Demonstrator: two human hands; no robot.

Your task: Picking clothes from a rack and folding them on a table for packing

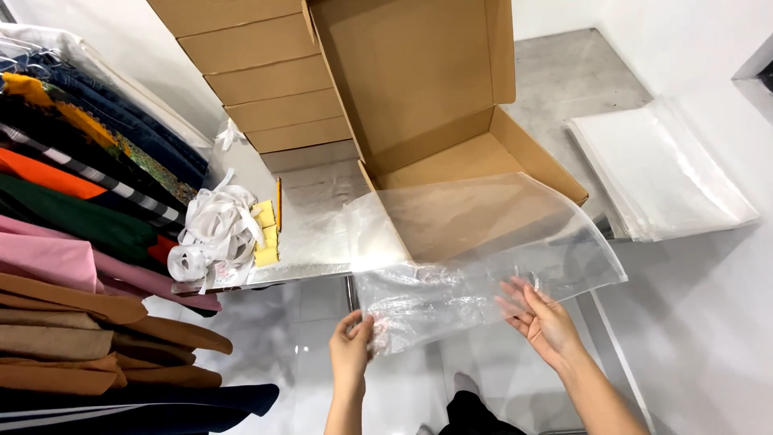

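The left hand (351, 345) pinches the near left corner of a clear plastic bag (483, 242), fingers closed on the film at its crumpled lower edge. The right hand (541, 316) lies open under the bag's near edge, fingers spread and palm turned up; the fingertips touch the film from below, and the pictures do not show whether any of them grips it. The bag hangs in the air between the two hands and the open box (451, 121) beyond, its far part spread flat and tilted up so that it covers the front of the box. Through the film the cardboard shows brown.

The box stands on a table (314, 217) with its lid raised upright. Behind it, to the left, rises a stack of closed flat boxes (258, 72). On the table's left part lies a heap of white tape (216, 234), with yellow tags (266, 234) just beside it and a pencil (279, 203) next to those. Further left a pile of folded clothes (72, 242) in many colours fills the edge of view: blue, black, orange, green, pink and brown. To the right, well apart from the hands, a stack of clear bags (660, 169) rests on a white surface. The floor (564, 72) beyond is grey.
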